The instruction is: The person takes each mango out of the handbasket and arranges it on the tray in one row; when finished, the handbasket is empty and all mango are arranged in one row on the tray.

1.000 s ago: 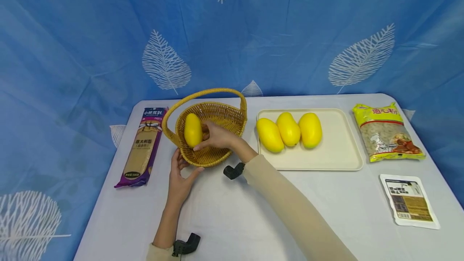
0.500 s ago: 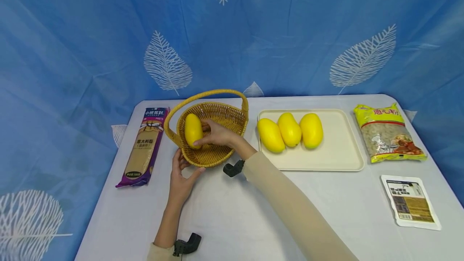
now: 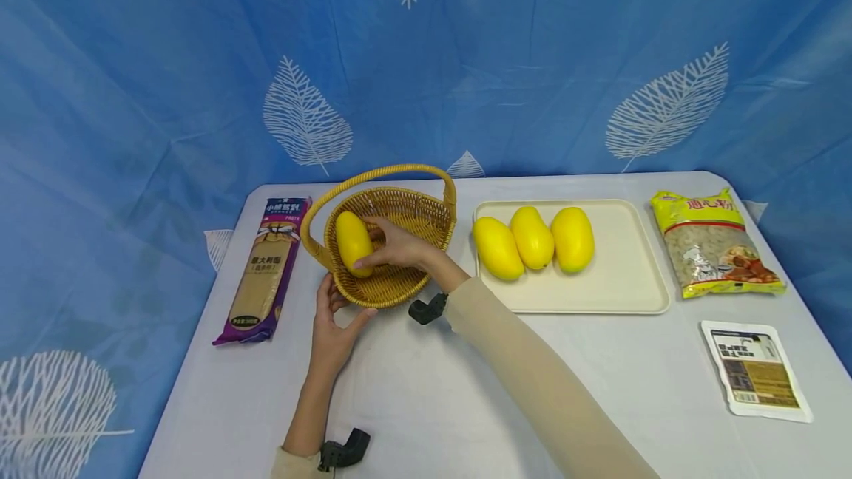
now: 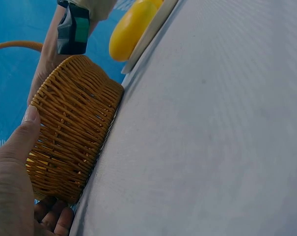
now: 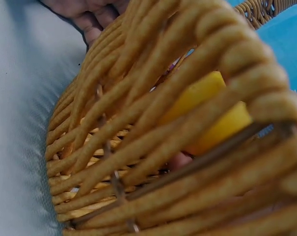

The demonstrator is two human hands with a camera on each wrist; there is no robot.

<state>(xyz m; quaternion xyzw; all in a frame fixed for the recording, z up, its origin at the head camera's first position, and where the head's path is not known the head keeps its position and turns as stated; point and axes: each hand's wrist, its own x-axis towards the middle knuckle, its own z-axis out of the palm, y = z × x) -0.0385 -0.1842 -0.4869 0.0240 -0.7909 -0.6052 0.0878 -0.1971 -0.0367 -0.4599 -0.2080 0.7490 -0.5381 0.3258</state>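
Observation:
A woven wicker basket (image 3: 386, 293) with an arched handle stands at the left of the table. Inside it, leaning on the left wall, is a yellow mango (image 3: 353, 244). My right hand (image 3: 398, 248) reaches into the basket and grips that mango from its right side. My left hand (image 3: 333, 335) holds the basket at its near left side; the left wrist view puts the thumb at the rim and the curled fingers low on the wall. Through the weave in the right wrist view, the mango (image 5: 202, 105) shows in part, and most of the right hand is hidden.
Right of the basket, a cream tray (image 3: 619, 272) carries three mangoes (image 3: 531, 237). A purple spaghetti pack (image 3: 262, 272) lies left of the basket. At the far right lie a yellow macaroni bag (image 3: 712, 242) and a white flat packet (image 3: 755, 369).
The mango in the basket has tilted, its top shifting slightly left and its lower end right, with my right hand on it. The left hand and basket stay nearly in place.

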